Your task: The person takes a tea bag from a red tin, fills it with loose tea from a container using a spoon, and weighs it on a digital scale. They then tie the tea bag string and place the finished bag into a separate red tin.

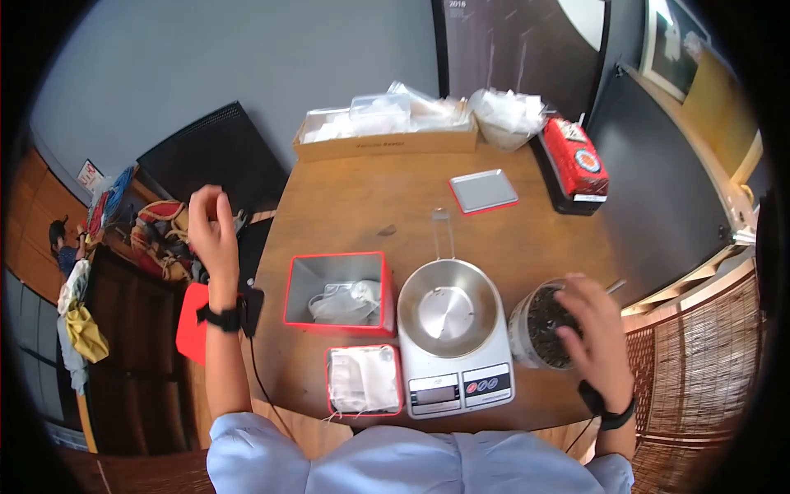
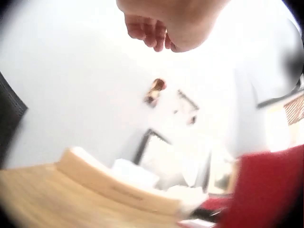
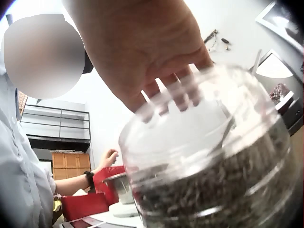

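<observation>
My left hand (image 1: pixel 214 235) is raised off the table's left side, fingers loosely curled, holding nothing. Over the mouth of a clear plastic jar (image 1: pixel 520 336) my right hand (image 1: pixel 599 333) reaches with extended fingers. Dark, dry, leaf-like bits (image 3: pixel 204 190) fill the lower part of this jar; a thin metal handle (image 1: pixel 615 286) shows at its rim. In the right wrist view, the fingertips overlap the jar's rim. Left of the jar, a steel pan (image 1: pixel 451 309) with a wire-like handle sits on a white kitchen scale (image 1: pixel 457 391).
Left of the scale stand a red-rimmed tin (image 1: pixel 337 267) holding clear plastic and white items, and a smaller tin (image 1: pixel 327 387) of white pouches. A tin lid (image 1: pixel 484 191) lies farther back. Along the back are a cardboard box (image 1: pixel 387 145), a plastic-filled bowl (image 1: pixel 506 136) and a red packet (image 1: pixel 576 160).
</observation>
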Action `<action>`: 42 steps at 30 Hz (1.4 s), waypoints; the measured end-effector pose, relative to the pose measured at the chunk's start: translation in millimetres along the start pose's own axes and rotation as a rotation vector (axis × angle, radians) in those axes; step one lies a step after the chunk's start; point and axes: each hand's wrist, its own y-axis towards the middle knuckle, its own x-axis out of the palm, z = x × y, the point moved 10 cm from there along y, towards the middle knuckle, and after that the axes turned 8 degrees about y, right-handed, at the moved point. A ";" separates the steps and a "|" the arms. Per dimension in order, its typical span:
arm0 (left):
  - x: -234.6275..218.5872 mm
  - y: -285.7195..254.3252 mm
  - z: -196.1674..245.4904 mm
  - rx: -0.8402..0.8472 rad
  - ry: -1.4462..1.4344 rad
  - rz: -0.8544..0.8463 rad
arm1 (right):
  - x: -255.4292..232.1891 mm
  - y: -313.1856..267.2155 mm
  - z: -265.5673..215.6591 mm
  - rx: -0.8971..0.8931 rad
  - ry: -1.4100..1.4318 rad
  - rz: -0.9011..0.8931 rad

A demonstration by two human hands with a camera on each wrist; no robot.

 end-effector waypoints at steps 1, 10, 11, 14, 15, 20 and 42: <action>-15.9 -7.0 45.2 0.153 0.089 -0.036 | -9.3 -0.5 -0.9 0.016 0.016 0.041; 16.0 -190.4 200.3 0.861 -0.312 -1.324 | 6.6 8.7 -21.3 -0.071 0.055 -0.110; 18.6 -192.1 198.8 0.798 -0.324 -1.346 | 9.1 8.3 -23.3 -0.083 0.053 -0.122; 20.0 -207.0 199.6 0.912 -0.291 -1.431 | 16.8 8.2 -22.0 -0.084 0.040 -0.157; 19.5 -205.2 200.8 0.913 -0.297 -1.431 | 17.6 8.8 -22.1 -0.080 0.038 -0.159; 25.7 -183.6 193.7 0.865 -0.216 -1.394 | 24.6 7.1 -27.8 -0.132 0.019 -0.207; 2.1 -68.2 211.3 0.396 -0.495 -0.943 | 29.9 15.6 -71.1 -0.328 0.125 -0.243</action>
